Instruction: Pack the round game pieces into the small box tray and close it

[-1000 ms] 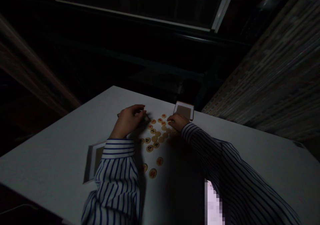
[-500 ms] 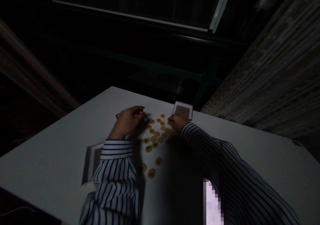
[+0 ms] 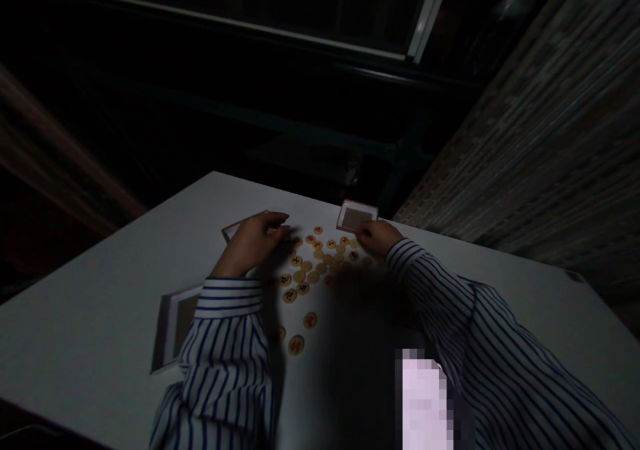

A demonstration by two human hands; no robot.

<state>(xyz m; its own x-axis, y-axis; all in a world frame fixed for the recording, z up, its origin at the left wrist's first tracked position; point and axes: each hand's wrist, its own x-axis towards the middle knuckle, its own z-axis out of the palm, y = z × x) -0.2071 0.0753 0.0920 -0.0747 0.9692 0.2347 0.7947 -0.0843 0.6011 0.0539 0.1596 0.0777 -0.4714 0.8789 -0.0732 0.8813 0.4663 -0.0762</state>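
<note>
Round wooden Chinese chess pieces (image 3: 311,320) with red or black characters lie scattered on the white table (image 3: 120,283); several show plain faces. My left hand (image 3: 255,240) hovers at the left of the cluster, thumb and fingers curved with a gap between them, nothing visible in it. Behind it a small shallow box (image 3: 231,230) is partly covered. My right hand (image 3: 381,237) is at the cluster's right side, its fingers closed together by the near edge of another shallow box (image 3: 357,215). Whatever its fingertips may hold is hidden.
A larger open box or lid (image 3: 167,330) lies beside my left forearm, partly covered by the sleeve. Beyond the table's far edge stands a dark framed window or cabinet (image 3: 260,30). A patterned curtain (image 3: 525,123) hangs at the right. The room is dim.
My right hand has moved right, away from the pieces to the near right corner of the box. The left hand stays nearly still. The view has shifted slightly.
</note>
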